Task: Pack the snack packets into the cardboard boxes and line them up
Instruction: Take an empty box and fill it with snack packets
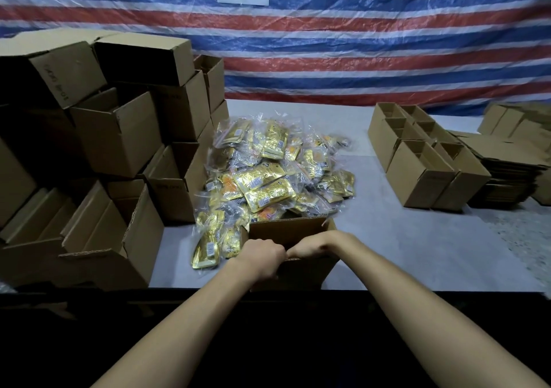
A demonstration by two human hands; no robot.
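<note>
A brown cardboard box [286, 229] stands at the near table edge, right in front of me. My left hand [262, 256] and my right hand [310, 249] meet over its near rim, fingers curled down on the near flap. What the box holds is hidden by my hands. Behind it lies a heap of gold and clear snack packets [274, 176], with a few packets [214, 244] spilled beside the box's left wall.
Open cardboard boxes [119, 137] are stacked high on the left. Several open boxes [417, 155] stand in rows at the right, beside a pile of flattened cartons [507, 161]. A striped tarp [357, 44] hangs behind the grey table [402, 247].
</note>
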